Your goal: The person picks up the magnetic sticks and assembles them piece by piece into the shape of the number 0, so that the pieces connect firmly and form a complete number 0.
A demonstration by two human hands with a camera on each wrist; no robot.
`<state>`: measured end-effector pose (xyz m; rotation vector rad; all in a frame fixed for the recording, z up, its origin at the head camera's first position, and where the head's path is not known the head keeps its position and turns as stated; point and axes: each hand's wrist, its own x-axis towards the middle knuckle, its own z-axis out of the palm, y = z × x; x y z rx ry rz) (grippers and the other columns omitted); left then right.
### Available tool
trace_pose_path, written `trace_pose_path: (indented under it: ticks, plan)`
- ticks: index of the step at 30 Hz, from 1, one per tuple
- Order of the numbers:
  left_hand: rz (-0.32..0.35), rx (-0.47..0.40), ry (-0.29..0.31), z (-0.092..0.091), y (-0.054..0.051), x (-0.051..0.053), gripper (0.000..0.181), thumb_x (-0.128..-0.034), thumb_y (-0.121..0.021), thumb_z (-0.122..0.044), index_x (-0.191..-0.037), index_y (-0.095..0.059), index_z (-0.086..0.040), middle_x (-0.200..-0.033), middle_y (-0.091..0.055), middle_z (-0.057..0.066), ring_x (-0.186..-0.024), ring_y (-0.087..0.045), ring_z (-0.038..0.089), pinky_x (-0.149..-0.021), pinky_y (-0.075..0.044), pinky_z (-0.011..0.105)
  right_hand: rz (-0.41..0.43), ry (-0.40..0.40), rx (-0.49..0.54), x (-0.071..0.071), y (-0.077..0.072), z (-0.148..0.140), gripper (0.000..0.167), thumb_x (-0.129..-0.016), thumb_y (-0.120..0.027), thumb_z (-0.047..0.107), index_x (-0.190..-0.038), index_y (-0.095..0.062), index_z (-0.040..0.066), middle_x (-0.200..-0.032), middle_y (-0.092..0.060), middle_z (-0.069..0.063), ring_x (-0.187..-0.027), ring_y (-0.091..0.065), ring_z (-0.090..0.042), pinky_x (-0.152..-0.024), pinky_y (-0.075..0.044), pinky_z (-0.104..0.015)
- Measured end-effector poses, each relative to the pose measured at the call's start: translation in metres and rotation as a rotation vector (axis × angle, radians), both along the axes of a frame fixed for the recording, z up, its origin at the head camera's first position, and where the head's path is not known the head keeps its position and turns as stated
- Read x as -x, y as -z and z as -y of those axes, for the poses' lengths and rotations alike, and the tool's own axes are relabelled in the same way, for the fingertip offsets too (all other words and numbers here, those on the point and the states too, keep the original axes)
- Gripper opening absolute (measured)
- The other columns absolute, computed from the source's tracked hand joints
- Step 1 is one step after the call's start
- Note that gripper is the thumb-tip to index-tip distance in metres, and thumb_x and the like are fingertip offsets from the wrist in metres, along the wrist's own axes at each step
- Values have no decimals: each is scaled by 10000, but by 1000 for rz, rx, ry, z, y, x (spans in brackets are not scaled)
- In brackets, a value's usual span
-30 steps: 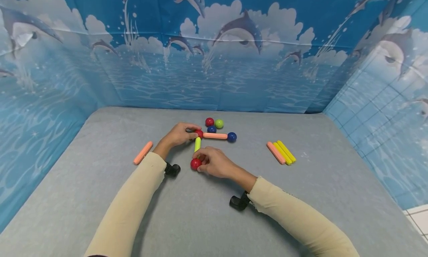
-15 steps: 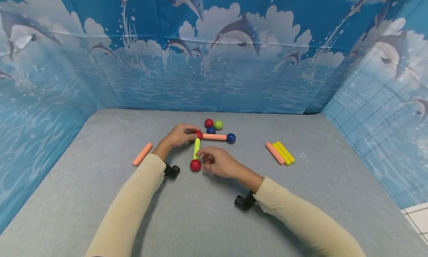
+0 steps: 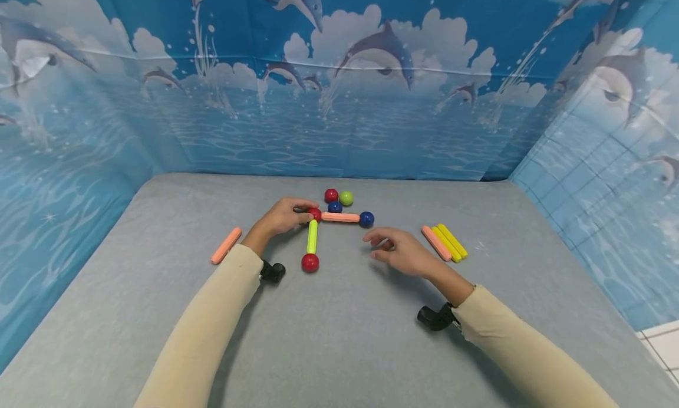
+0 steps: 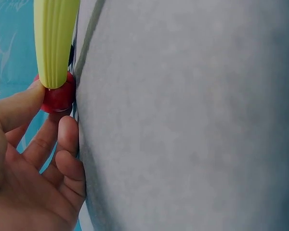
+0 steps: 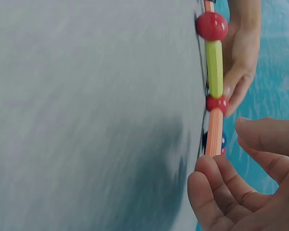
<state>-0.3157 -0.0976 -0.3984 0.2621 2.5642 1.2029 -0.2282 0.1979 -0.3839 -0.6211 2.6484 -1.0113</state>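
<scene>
At the corner of an L of sticks and balls, my left hand (image 3: 283,215) pinches a red ball (image 4: 59,97) between thumb and fingers. A yellow-green stick (image 3: 312,237) runs from that ball toward me, ending at a second red ball (image 3: 310,263). Off to its right goes an orange stick (image 3: 340,217) tipped with a dark blue ball (image 3: 366,219). My right hand (image 3: 403,252) hovers over the table right of the L, its fingers loosely bent and holding nothing. In the right wrist view, a gap shows between its thumb and fingers.
Behind the L sit a red ball (image 3: 331,195), a green ball (image 3: 346,198) and a blue ball (image 3: 335,207). On the right lie an orange stick (image 3: 437,243) and two yellow sticks (image 3: 451,242). Another orange stick (image 3: 226,245) rests beside my left forearm. A dolphin-print curtain (image 3: 339,131) borders the grey table.
My right hand has let go of the near red ball and moved right, toward the loose sticks. The left hand has kept its hold on the corner ball.
</scene>
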Motion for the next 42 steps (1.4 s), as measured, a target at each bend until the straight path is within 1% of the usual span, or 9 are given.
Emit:
trace_pose_path:
  ticks: [5,10,21,27,30,34,36,38,42]
  plan:
    - [1,-8,8,0,0,1,387,-997,-594,-238,-1383,-597,-217,-1479,-514,85,-1332,-473,286,-988,-480,418,16,22,11,1,1,-12,333,-969,-602,111,-1301,-612,98,-1271,-627,-178,-1078,-629,-301,-773,-538,-340]
    - [2,-13,8,0,0,1,381,-994,-600,-235,-1374,-605,-216,-1469,-523,83,-1297,-488,275,-948,-481,392,21,27,1,1,1,-15,328,-969,-606,112,-1296,-616,101,-1272,-623,-178,-1072,-627,-295,-758,-535,-329]
    - [-7,-21,4,-2,0,0,392,-988,-602,-221,-1379,-602,-191,-1454,-543,95,-1336,-480,288,-1043,-463,447,-8,-5,-28,7,6,-13,299,-964,-603,109,-1261,-644,113,-1236,-660,-134,-1087,-639,-284,-911,-533,-445]
    - [-7,-25,11,0,0,-1,401,-990,-601,-227,-1389,-591,-194,-1453,-543,92,-1329,-486,285,-1031,-468,437,-40,-18,-28,10,5,-8,285,-965,-599,109,-1244,-655,104,-1238,-668,-116,-1076,-638,-264,-912,-533,-442]
    - [-10,-22,23,4,-3,-2,416,-996,-587,-229,-1410,-568,-193,-1458,-539,97,-1312,-516,288,-1005,-481,430,-65,-25,-19,13,3,-3,275,-963,-601,103,-1230,-663,95,-1226,-675,-111,-1065,-645,-260,-902,-542,-433]
    - [-21,-12,27,13,-10,-4,427,-1006,-562,-217,-1430,-541,-172,-1430,-557,116,-1184,-611,302,-933,-510,416,-94,-39,-12,19,0,5,271,-962,-604,96,-1226,-665,90,-1212,-681,-116,-1052,-659,-264,-883,-554,-427]
    - [-34,9,24,19,-15,-6,425,-1013,-549,-216,-1434,-534,-157,-1419,-562,124,-1148,-620,306,-918,-511,419,-113,-47,-16,23,-1,9,275,-963,-603,91,-1232,-662,88,-1211,-680,-119,-1045,-662,-260,-867,-557,-421]
    - [-50,38,20,25,-20,-7,420,-1019,-538,-225,-1431,-535,-148,-1417,-562,123,-1172,-600,308,-930,-505,433,-142,-52,-30,28,-1,15,278,-962,-606,89,-1234,-661,88,-1209,-682,-111,-1032,-660,-243,-856,-559,-408]
    - [-67,63,25,39,-31,-13,419,-1028,-517,-227,-1434,-525,-123,-1436,-541,135,-1279,-529,338,-1019,-468,491,-226,-63,-58,36,-4,28,278,-953,-617,72,-1227,-665,78,-1185,-681,-111,-997,-644,-222,-861,-555,-405]
